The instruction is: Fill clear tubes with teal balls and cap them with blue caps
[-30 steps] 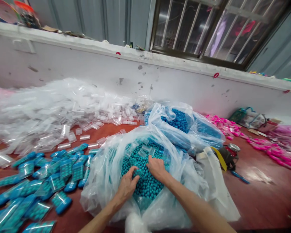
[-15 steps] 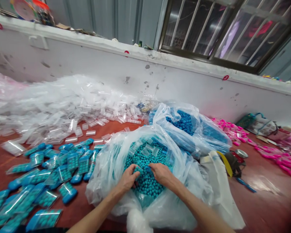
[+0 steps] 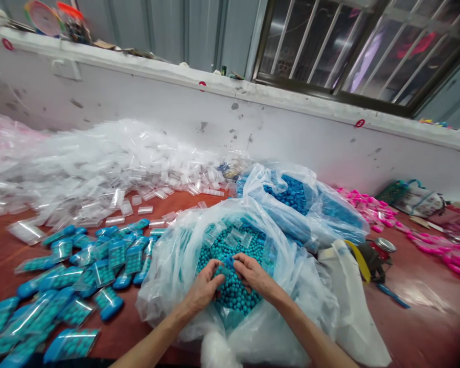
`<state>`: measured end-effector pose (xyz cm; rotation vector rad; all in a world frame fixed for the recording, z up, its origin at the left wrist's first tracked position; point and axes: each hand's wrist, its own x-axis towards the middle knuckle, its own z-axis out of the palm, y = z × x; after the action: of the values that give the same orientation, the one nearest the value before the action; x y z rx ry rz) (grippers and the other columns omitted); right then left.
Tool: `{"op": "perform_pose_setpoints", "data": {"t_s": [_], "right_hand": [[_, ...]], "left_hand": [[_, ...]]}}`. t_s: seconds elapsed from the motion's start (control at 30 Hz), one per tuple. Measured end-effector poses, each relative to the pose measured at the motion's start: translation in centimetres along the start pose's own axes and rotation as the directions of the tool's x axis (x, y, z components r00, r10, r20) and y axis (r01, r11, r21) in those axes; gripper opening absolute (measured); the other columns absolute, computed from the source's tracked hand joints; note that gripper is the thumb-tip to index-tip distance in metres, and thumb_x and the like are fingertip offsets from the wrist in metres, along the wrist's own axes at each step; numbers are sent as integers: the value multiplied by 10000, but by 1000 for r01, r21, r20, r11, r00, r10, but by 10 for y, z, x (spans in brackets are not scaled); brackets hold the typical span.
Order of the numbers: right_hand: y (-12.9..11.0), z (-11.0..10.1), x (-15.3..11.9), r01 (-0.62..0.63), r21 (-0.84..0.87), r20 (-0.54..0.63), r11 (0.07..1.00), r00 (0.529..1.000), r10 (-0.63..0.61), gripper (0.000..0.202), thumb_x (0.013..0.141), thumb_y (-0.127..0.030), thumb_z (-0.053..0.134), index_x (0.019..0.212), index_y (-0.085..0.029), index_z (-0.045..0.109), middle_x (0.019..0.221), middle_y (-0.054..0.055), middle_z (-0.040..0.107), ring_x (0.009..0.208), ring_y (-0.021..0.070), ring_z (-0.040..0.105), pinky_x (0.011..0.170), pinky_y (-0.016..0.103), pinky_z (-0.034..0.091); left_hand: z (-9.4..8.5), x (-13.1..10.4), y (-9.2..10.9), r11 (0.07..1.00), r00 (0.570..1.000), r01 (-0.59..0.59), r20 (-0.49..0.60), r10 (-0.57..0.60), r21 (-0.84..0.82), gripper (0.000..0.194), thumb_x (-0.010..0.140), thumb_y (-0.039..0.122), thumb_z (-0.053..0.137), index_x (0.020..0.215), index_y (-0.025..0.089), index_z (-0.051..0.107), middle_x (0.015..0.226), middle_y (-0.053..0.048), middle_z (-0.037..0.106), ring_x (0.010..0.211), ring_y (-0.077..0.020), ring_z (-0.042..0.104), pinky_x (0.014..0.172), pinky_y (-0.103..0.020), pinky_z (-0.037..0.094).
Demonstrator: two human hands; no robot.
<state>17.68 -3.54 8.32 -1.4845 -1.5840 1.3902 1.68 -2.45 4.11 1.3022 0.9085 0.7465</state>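
Both hands are over an open plastic bag (image 3: pixel 161 276) of turquoise beads (image 3: pixel 235 294). My left hand (image 3: pixel 206 283) is closed in a pinch on a small clear case, mostly hidden by the fingers. In the fingertips of my right hand (image 3: pixel 253 273) is a small blue cap (image 3: pixel 229 261), close against the end of the case. Several empty clear cases (image 3: pixel 232 239) lie on the beads behind the hands. To the left, bead-filled cases with blue caps (image 3: pixel 108 304) are spread on the red table (image 3: pixel 138 342).
A heap of clear empty cases (image 3: pixel 99 168) lies along the wall at the back left. Behind the bead bag stands another bag of blue caps (image 3: pixel 291 194). Pink pieces (image 3: pixel 383 209), a white sheet (image 3: pixel 352 306) and a dark item with a yellow strip (image 3: pixel 375 260) lie to the right.
My right hand has moved left and the two hands have come together, bringing the blue cap up to the clear case. The view has shifted slightly.
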Motion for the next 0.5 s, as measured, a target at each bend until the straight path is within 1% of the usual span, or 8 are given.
{"op": "perform_pose_setpoints", "data": {"t_s": [0.07, 0.17, 0.2, 0.27, 0.33, 0.37, 0.5], "right_hand": [[1, -3, 0, -38, 25, 35, 999, 999, 37, 117, 851, -311, 392, 910, -215, 419, 482, -115, 307, 325, 71, 261, 313, 179, 278], [-1, -5, -3, -31, -85, 54, 996, 998, 36, 94, 844, -293, 403, 805, -210, 423, 484, -104, 335, 337, 71, 312, 340, 183, 294], [-3, -4, -5, -7, -150, 35, 989, 999, 12, 126, 847, -282, 397, 749, -206, 422, 492, -93, 352, 362, 73, 341, 372, 188, 309], [-7, -5, -8, 76, -304, -7, 950, 997, -83, 211, 853, -260, 392, 653, -198, 411, 514, -71, 383, 445, 84, 399, 459, 204, 336], [-12, -6, -12, 151, -418, -5, 896, 986, -168, 267, 864, -251, 387, 606, -190, 414, 530, -57, 408, 516, 93, 424, 527, 212, 340], [-14, -7, -13, 168, -445, 9, 880, 983, -183, 279, 872, -250, 378, 604, -189, 424, 536, -53, 420, 532, 95, 428, 542, 213, 337], [-17, -11, -14, 167, -468, 57, 868, 986, -159, 325, 903, -247, 320, 604, -183, 429, 547, -48, 442, 530, 93, 430, 553, 214, 328]], "left_hand": [[1, -2, -1, 1000, 1000, -5, 9, 5, -3, 279, 741, 329, 474, 972, 195, 394, 694, 62, 454, 415, -54, 413, 382, -185, 358], [4, -5, -2, 1000, 1000, -12, 10, 12, 16, 299, 756, 306, 467, 1025, 201, 391, 758, 47, 452, 470, -53, 416, 426, -187, 387], [4, -6, -2, 1000, 1000, -6, 3, 6, 25, 315, 756, 301, 471, 1045, 204, 394, 772, 43, 449, 488, -55, 415, 435, -184, 390], [5, -8, -1, 999, 1000, 10, -4, -10, 36, 367, 751, 298, 481, 1097, 207, 397, 782, 38, 445, 505, -56, 408, 437, -177, 386], [5, -8, 1, 999, 1000, 13, 1, -13, 31, 435, 746, 296, 490, 1160, 210, 387, 794, 31, 451, 501, -53, 402, 435, -173, 383], [4, -8, 2, 1000, 1000, 12, 10, -12, 26, 464, 746, 295, 490, 1188, 210, 376, 803, 27, 460, 489, -49, 400, 433, -175, 381], [4, -8, 6, 1000, 998, 25, 55, -25, 1, 530, 748, 305, 490, 1248, 209, 345, 865, 0, 503, 425, -33, 399, 409, -191, 367]]}}
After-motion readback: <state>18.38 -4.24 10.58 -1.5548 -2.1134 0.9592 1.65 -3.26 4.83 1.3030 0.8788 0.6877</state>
